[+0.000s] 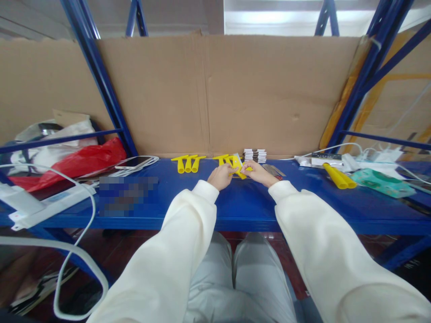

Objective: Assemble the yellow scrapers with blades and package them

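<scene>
Both my hands meet over the middle of a blue shelf [242,202]. My left hand [220,176] and my right hand [257,172] pinch the same small yellow plastic piece [239,171] between their fingertips. Just behind it lie more yellow T-shaped pieces [225,159]. Three further yellow T-shaped pieces [188,163] lie in a row to the left. A low stack of small white-and-dark flat parts [255,155] stands right behind my right hand. My white sleeves cover both forearms.
A phone [134,162] with white cable lies at left, beside a red plastic bag [81,161] and a white power strip [43,204]. At right lie two yellow tubes [338,176], a teal packet [382,182], chargers and cables. Cardboard [215,94] backs the shelf.
</scene>
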`<state>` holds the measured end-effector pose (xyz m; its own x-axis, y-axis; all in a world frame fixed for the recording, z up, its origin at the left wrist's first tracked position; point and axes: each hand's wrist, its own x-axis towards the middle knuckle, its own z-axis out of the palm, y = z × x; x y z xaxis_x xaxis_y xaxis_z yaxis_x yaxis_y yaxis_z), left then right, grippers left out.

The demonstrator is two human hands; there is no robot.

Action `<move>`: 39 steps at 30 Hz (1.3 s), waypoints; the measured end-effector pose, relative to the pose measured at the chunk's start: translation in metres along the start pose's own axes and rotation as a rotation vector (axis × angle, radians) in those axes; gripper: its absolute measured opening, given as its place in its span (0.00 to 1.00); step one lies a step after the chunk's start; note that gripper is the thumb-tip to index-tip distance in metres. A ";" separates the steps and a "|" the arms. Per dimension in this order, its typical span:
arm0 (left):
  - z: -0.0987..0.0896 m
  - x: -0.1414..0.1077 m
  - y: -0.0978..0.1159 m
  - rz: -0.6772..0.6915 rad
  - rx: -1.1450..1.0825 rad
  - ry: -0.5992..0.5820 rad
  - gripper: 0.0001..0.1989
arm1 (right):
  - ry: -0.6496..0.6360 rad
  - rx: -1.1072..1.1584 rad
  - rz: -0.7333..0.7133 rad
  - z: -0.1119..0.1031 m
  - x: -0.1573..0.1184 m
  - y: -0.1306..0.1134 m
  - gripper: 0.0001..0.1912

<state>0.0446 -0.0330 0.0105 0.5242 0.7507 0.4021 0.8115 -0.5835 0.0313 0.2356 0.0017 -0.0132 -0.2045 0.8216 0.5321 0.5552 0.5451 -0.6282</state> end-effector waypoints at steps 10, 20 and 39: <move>0.003 0.001 -0.002 0.013 -0.013 0.000 0.21 | -0.005 -0.091 -0.112 -0.001 0.000 0.002 0.06; 0.001 0.001 0.000 -0.013 -0.008 -0.009 0.22 | 0.008 -0.093 -0.028 0.002 -0.002 -0.002 0.05; 0.001 0.002 -0.002 -0.045 -0.035 0.032 0.20 | 0.088 0.267 0.270 0.002 -0.005 -0.012 0.09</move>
<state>0.0444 -0.0305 0.0101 0.4782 0.7664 0.4289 0.8243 -0.5602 0.0819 0.2288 -0.0090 -0.0093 -0.0033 0.9303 0.3668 0.3478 0.3450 -0.8718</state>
